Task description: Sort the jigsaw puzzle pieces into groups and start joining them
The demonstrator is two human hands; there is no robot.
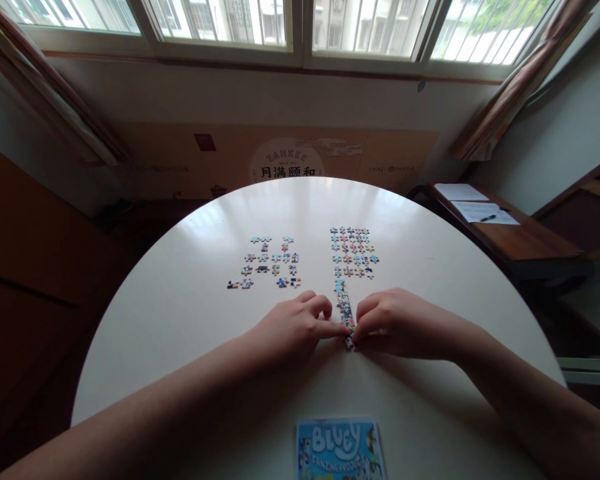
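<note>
A narrow strip of joined jigsaw pieces [345,303] lies on the table, running toward me. At its near end, my left hand [300,323] reaches in from the left, one digit pressed against the strip and the other fingers curled. My right hand [397,323] meets the same end from the right, its fingertips pinched together at the strip's edge. The fingers partly hide the pieces there. Beyond the strip, loose jigsaw pieces [351,252] stand in close rows. Further left lies a looser group of pieces [276,258].
A blue Bluey picture card [339,450] lies at the near side of the round white table [180,333]. To the right stands a brown side desk [505,237] with papers [485,212] and a pen [489,218]. Windows and a wall are behind.
</note>
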